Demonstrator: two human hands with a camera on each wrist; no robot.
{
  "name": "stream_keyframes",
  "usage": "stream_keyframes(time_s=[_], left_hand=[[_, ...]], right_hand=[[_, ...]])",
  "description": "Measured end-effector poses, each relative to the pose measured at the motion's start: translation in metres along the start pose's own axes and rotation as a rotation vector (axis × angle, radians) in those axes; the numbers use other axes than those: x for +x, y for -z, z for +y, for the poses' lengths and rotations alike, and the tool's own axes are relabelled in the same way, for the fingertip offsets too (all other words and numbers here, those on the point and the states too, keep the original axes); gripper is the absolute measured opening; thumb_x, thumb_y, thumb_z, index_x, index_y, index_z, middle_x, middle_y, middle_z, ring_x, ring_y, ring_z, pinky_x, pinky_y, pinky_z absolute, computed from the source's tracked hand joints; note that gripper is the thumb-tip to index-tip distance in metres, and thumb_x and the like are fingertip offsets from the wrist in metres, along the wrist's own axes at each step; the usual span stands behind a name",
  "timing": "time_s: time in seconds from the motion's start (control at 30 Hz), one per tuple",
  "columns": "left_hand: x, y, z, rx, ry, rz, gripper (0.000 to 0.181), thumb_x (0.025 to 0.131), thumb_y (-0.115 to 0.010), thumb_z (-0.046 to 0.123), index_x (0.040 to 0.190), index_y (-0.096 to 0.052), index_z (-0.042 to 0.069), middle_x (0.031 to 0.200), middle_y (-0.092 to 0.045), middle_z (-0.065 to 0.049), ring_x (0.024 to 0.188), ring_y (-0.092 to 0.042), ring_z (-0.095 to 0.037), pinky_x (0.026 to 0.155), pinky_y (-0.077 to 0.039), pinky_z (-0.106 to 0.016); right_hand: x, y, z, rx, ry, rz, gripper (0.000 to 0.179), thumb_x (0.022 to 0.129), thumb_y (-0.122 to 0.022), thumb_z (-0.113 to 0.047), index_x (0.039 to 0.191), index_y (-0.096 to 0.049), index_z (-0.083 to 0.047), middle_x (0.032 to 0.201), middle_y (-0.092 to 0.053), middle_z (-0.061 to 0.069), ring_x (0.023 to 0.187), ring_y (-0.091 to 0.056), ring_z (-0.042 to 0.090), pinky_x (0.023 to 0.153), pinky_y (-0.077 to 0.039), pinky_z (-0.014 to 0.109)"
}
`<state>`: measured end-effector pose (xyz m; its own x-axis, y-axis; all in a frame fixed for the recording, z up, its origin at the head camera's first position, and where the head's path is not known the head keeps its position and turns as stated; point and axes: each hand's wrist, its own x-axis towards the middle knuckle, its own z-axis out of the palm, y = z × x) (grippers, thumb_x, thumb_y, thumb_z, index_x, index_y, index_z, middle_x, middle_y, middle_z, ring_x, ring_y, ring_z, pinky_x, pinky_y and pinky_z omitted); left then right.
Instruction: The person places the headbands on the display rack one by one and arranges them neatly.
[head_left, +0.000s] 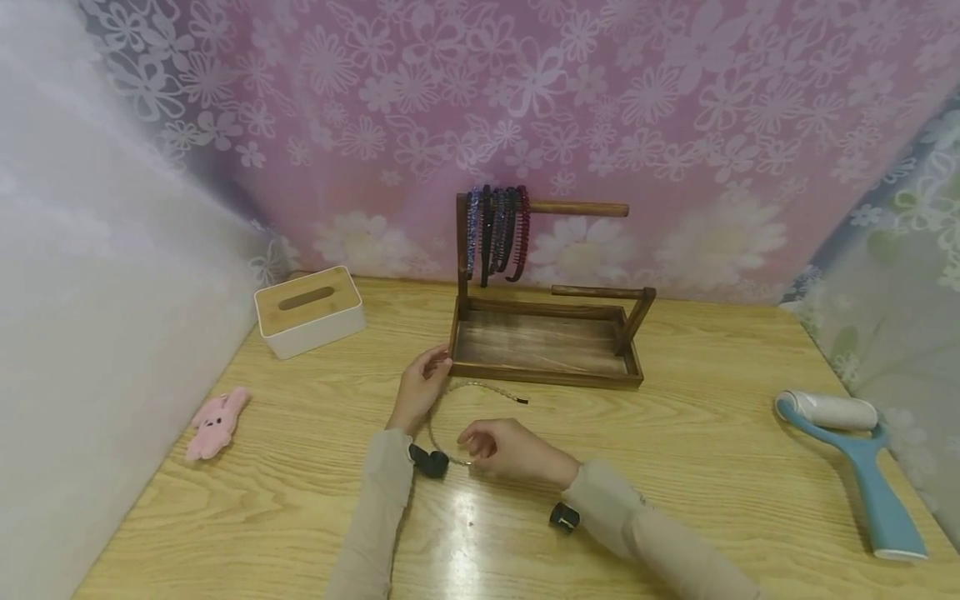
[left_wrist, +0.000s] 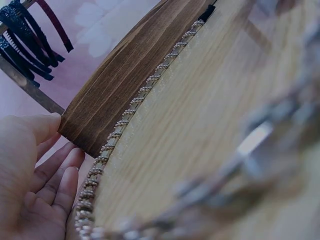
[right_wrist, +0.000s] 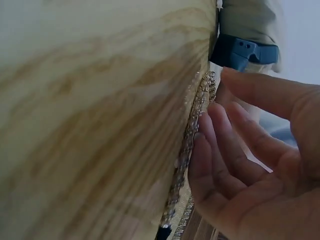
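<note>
My left hand (head_left: 420,390) is at the near left corner of a dark wooden rack (head_left: 555,379) with a tray base, its thumb and fingers holding that corner. In the left wrist view the thumb meets the top of the corner and the curled fingers are lower down. A beaded headband (head_left: 491,386) with a black tip lies curved on the table before the rack. Close to the headband's near end hovers my right hand (head_left: 513,454), fingers loosely bent, thumb apart, nothing visibly gripped. In the right wrist view its fingertips are beside the beads; contact is unclear.
Several headbands (head_left: 498,233) hang on the rack's upper bar (head_left: 585,208); a shorter bar (head_left: 596,292) stands at right. A tissue box (head_left: 318,333) and a pink plush toy (head_left: 215,425) are at left. A blue-handled lint roller (head_left: 873,483) lies at right.
</note>
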<state>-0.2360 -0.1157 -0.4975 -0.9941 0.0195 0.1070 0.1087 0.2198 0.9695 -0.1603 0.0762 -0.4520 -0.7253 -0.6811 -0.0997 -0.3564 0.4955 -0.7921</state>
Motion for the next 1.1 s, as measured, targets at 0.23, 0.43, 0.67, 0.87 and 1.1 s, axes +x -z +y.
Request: stream_keyframes(time_s=[0.23, 0.43, 0.67, 0.87, 1.1], left_hand=[[0.0, 0.0, 0.0, 0.002, 0.003, -0.002, 0.038, 0.1, -0.057, 0.02, 0.136, -0.056, 0.007, 0.129, -0.061, -0.016, 0.118, -0.057, -0.031, 0.106, -0.045, -0.044], [0.001, 0.001, -0.001, 0.0, 0.006, 0.005, 0.038, 0.1, -0.057, 0.02, 0.135, -0.057, 0.007, 0.129, -0.061, -0.016, 0.118, -0.057, -0.031, 0.107, -0.045, -0.044], [0.001, 0.001, -0.001, -0.005, 0.005, 0.002, 0.038, 0.1, -0.057, 0.019, 0.135, -0.057, 0.007, 0.129, -0.061, -0.016, 0.118, -0.057, -0.03, 0.107, -0.044, -0.045], [0.002, 0.001, -0.002, 0.0, 0.016, -0.001, 0.038, 0.1, -0.057, 0.02, 0.135, -0.057, 0.008, 0.129, -0.061, -0.015, 0.119, -0.057, -0.029, 0.107, -0.045, -0.044], [0.001, 0.001, -0.001, 0.002, 0.02, 0.001, 0.038, 0.1, -0.057, 0.02, 0.136, -0.056, 0.008, 0.129, -0.061, -0.015, 0.119, -0.057, -0.03, 0.107, -0.045, -0.044]], right_hand=[[-0.004, -0.005, -0.002, -0.069, 0.022, -0.022, 0.019, 0.083, -0.071, -0.003, 0.103, -0.07, -0.004, 0.08, -0.065, -0.001, 0.07, -0.053, 0.0, 0.066, -0.049, 0.017], [-0.009, -0.003, -0.001, -0.066, 0.003, -0.041, 0.015, 0.082, -0.069, 0.0, 0.097, -0.071, -0.003, 0.072, -0.063, -0.002, 0.063, -0.05, -0.001, 0.061, -0.047, 0.016], [-0.021, 0.003, 0.0, -0.059, -0.052, -0.09, 0.025, 0.078, -0.065, 0.003, 0.102, -0.071, 0.001, 0.07, -0.059, -0.006, 0.062, -0.05, 0.0, 0.059, -0.045, 0.015], [-0.035, 0.013, 0.007, 0.001, -0.031, -0.101, 0.026, 0.078, -0.065, 0.003, 0.104, -0.07, 0.002, 0.073, -0.06, -0.002, 0.065, -0.049, 0.0, 0.06, -0.045, 0.016], [-0.052, 0.023, 0.019, 0.14, -0.084, -0.109, 0.026, 0.087, -0.061, -0.001, 0.112, -0.069, 0.0, 0.094, -0.068, 0.007, 0.077, -0.057, 0.004, 0.067, -0.049, 0.017]])
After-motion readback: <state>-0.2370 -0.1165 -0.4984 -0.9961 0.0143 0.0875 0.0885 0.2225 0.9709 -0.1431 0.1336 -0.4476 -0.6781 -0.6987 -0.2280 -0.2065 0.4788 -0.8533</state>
